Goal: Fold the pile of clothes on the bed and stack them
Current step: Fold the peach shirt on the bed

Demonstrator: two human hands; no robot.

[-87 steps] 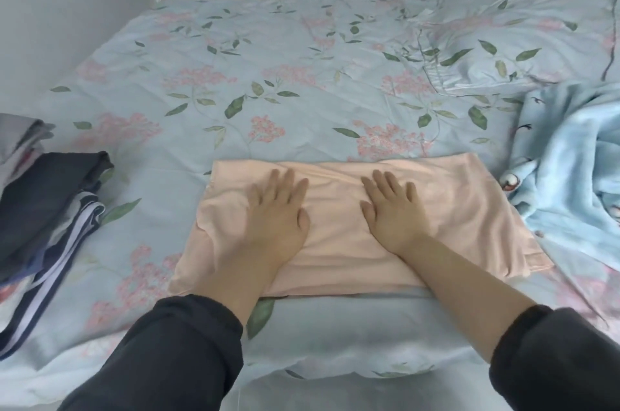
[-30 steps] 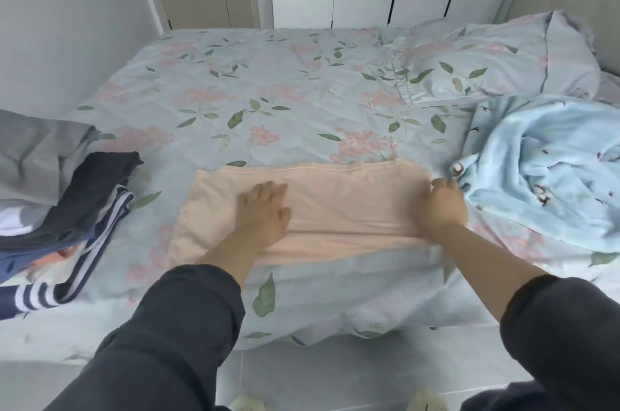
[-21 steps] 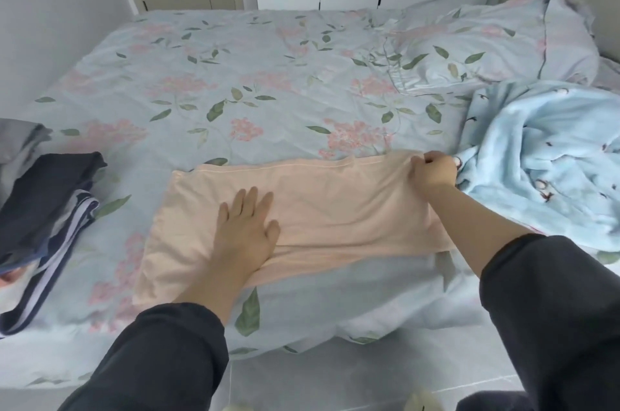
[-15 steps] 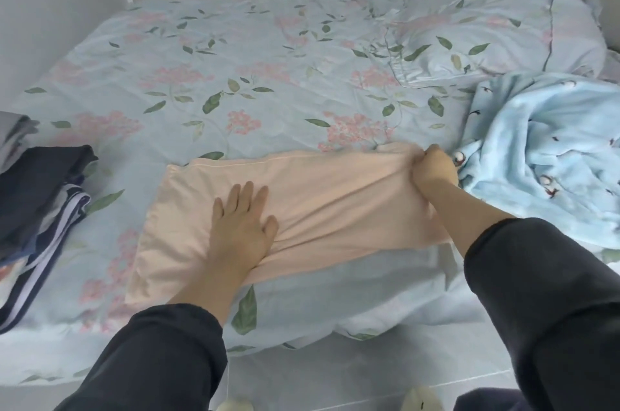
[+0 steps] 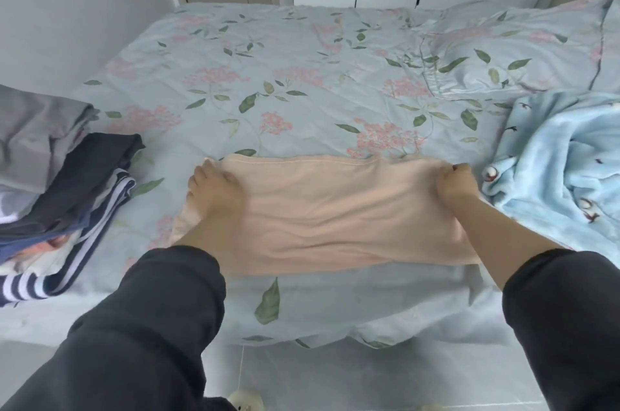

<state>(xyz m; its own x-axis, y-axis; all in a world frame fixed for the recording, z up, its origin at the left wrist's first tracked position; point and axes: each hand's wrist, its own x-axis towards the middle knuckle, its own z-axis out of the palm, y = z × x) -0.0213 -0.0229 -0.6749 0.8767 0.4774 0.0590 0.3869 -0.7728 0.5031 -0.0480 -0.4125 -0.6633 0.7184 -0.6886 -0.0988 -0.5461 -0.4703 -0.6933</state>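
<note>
text: none legible | labels: none | brands: none | numbers: none

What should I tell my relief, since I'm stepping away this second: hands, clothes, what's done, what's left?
Hands: the left hand grips the peach garment at its far left corner, and the right hand pinches its far right corner.
The garment lies as a folded band near the front edge of the bed. A clothes heap sits to its left and a crumpled light blue fleece to its right.
Done: garment folded to a band.
Left: fold it smaller, stack it, then likely the fleece.
</note>
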